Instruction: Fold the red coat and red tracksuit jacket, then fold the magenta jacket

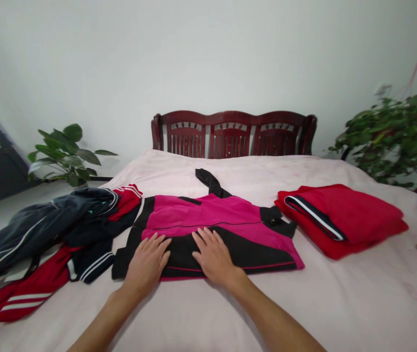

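A magenta and black zip jacket (208,210) lies flat on the bed, its collar toward the right. Its near black sleeve is folded over the body, while the far sleeve sticks out toward the headboard. My left hand (149,259) rests flat on the folded black part near the hem, fingers stretched out. Farther right, my right hand (214,256) presses flat on the same black sleeve with its fingers extended. Neither hand grips anything.
Loose navy and red striped clothes (57,234) are heaped at left. Folded red garments (348,215) are stacked at right. The pink bed sheet (223,318) reaches a dark wooden headboard (230,132). Potted plants (65,151) flank the bed.
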The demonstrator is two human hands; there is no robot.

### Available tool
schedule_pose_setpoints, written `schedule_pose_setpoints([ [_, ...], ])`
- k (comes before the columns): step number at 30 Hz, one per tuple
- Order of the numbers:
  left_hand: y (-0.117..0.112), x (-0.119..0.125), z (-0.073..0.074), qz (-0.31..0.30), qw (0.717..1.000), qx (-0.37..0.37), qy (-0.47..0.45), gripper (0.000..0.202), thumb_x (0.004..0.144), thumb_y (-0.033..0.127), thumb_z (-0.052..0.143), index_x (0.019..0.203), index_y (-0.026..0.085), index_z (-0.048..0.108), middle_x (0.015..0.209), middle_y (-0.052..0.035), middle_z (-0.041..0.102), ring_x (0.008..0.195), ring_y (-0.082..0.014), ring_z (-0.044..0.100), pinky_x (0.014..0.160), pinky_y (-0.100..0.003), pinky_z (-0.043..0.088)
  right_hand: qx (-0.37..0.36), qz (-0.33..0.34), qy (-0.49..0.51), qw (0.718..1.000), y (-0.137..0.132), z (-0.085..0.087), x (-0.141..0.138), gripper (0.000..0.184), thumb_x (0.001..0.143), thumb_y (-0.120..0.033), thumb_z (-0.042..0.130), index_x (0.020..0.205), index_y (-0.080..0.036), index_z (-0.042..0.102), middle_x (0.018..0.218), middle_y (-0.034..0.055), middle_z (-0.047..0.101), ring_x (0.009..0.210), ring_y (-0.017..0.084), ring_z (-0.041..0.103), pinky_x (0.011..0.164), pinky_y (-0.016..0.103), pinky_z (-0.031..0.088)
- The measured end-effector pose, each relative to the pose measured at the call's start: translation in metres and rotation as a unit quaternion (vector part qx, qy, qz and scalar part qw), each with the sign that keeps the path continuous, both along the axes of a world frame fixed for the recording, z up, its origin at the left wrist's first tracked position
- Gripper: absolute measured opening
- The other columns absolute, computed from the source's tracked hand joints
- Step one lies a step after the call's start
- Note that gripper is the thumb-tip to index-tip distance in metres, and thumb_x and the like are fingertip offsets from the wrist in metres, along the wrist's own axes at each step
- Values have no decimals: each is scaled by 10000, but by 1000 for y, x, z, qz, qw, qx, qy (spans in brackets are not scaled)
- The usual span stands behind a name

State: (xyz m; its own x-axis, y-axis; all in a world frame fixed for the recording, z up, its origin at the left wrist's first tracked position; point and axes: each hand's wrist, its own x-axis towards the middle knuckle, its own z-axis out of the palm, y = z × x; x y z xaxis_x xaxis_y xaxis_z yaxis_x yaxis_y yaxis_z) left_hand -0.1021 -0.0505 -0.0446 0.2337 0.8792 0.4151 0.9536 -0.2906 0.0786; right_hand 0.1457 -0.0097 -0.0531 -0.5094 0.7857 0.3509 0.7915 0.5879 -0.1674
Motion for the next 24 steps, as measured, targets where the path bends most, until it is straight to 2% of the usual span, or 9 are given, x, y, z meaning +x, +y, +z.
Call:
schedule_pose_setpoints([
  [3, -2, 2, -17, 19, 997, -8, 75, 454, 927, 366, 461, 1337, 224, 596, 1381, -122, 593, 1321, -346, 486, 1107, -542, 317, -19, 15, -19, 1000, -5, -12, 15, 551, 985, -481, 376, 1470, -221, 401, 1530, 73, 417, 1429, 225, 317, 1181, 424, 194],
  [6, -8, -9, -24, 39, 995, 2, 96, 485, 926, 369, 457, 1380, 227, 553, 1433, -133, 541, 1350, -350, 450, 1114, -566, 277, -5, -11, -40, 999, -2, -13, 50, 528, 984, -471, 385, 1454, -234, 428, 1534, 58, 411, 1440, 217, 297, 1186, 437, 174],
  [10, -12, -23, -25, 62, 994, 5, 89, 492, 922, 364, 442, 1380, 221, 551, 1453, -136, 519, 1371, -345, 420, 1088, -561, 302, 6, -96, -74, 993, -1, -9, 100, 507, 988, -429, 393, 1453, -232, 431, 1505, 77, 452, 1397, 234, 377, 1158, 464, 217],
  [15, -12, -23, -29, 83, 992, 26, 89, 504, 928, 380, 414, 1390, 219, 539, 1454, -133, 518, 1369, -324, 424, 1091, -524, 311, 42, -203, -99, 973, -11, -13, 147, 441, 990, -359, 372, 1352, -186, 554, 1407, 110, 560, 1305, 265, 488, 1140, 493, 215],
  [19, -13, -18, -29, 91, 993, 37, 71, 492, 938, 372, 397, 1375, 209, 556, 1438, -141, 533, 1353, -327, 442, 1094, -528, 299, 59, -289, -83, 952, -15, -18, 166, 406, 972, -294, 376, 1285, -179, 609, 1353, 94, 609, 1216, 251, 558, 1113, 465, 260],
  [24, -13, -17, -31, 95, 993, 48, 44, 469, 935, 365, 413, 1354, 231, 574, 1422, -120, 555, 1343, -316, 453, 1097, -513, 298, 52, -308, -58, 948, -11, -19, 170, 389, 948, -280, 400, 1249, -202, 635, 1316, 76, 635, 1181, 232, 575, 1057, 418, 335],
])
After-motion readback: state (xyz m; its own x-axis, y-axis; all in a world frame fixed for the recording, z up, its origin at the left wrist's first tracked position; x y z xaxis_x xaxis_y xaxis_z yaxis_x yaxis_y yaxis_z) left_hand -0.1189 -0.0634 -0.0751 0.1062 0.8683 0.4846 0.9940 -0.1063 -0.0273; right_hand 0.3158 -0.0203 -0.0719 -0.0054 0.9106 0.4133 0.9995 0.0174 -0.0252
